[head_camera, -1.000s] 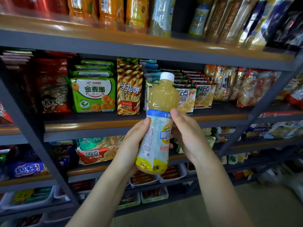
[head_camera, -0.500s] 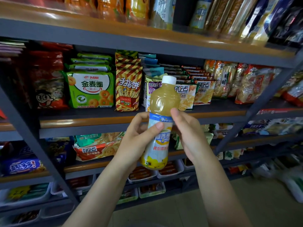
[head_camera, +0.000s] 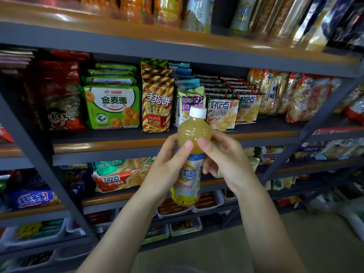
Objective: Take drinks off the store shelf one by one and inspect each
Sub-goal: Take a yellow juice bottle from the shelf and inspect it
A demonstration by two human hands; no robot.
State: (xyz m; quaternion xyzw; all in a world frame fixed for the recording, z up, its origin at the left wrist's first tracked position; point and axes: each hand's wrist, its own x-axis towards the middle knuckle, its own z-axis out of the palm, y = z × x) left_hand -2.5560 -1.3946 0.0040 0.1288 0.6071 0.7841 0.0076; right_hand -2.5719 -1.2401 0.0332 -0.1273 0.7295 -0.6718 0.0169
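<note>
A yellow juice bottle (head_camera: 194, 133) with a white cap and a blue, white and yellow label stands almost upright in front of the snack shelves. My left hand (head_camera: 169, 168) wraps its left side, thumb across the shoulder. My right hand (head_camera: 226, 160) holds the right side, thumb on the shoulder and fingers behind the label. More drink bottles (head_camera: 167, 8) stand in a row on the top shelf (head_camera: 137, 34), blurred and cut off by the upper edge.
Snack packs fill the middle shelf (head_camera: 110, 144): a green ring-biscuit bag (head_camera: 112, 107), a striped finger-biscuit bag (head_camera: 156, 103), cracker packs (head_camera: 224, 113). Lower shelves hold more packs and white trays (head_camera: 208, 203). A grey upright (head_camera: 315, 123) slants at the right. Tiled floor (head_camera: 216, 253) lies below.
The bottle has been turned about its axis, so the label's front now faces me. Both thumbs have climbed onto the bottle's shoulder. The view has shifted a little to the left.
</note>
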